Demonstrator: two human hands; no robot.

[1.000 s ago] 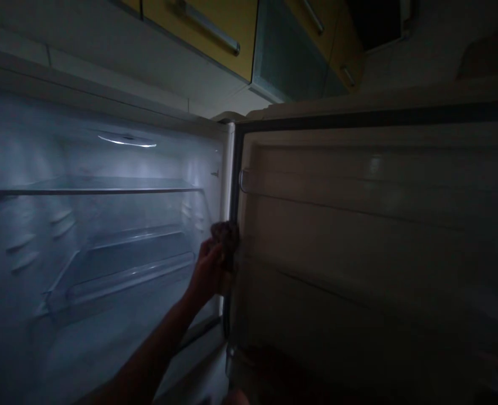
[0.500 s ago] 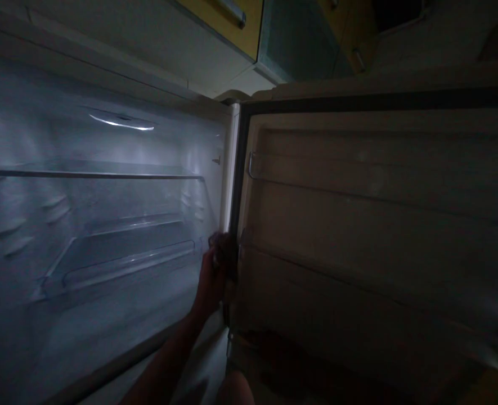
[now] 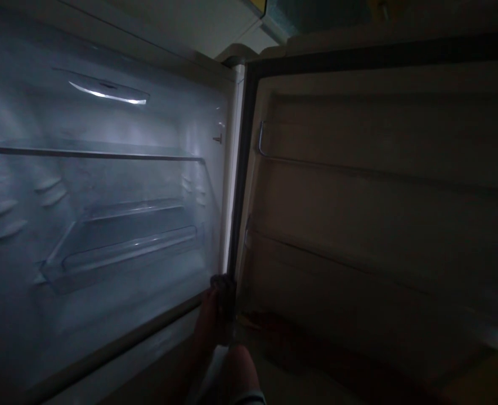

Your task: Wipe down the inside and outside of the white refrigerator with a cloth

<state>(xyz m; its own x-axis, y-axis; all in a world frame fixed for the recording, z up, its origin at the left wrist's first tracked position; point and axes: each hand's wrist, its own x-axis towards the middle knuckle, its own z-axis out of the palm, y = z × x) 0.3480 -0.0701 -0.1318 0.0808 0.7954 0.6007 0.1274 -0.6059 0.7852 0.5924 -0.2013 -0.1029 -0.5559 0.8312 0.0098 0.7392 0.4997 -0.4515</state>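
Note:
My left hand (image 3: pixel 209 306) is low at the hinge side of the open fridge, its arm coming up from the bottom of the view. Its fingers are closed round a dark crumpled cloth (image 3: pixel 222 283). The cloth lies against the fridge frame (image 3: pixel 230 219), near the bottom corner beside the dark door seal (image 3: pixel 243 152). Shadow hides most of the fingers. My right hand is out of view.
To the right the fridge door (image 3: pixel 358 225) stands wide open, with clear door racks (image 3: pixel 337 166). Inside the lit fridge are a glass shelf (image 3: pixel 105 153) and a clear drawer (image 3: pixel 134 250). A knee (image 3: pixel 242 368) shows at the bottom.
My left hand has moved down along the hinge-side frame with the cloth in it. The view has tilted, so the fridge sits higher in the picture.

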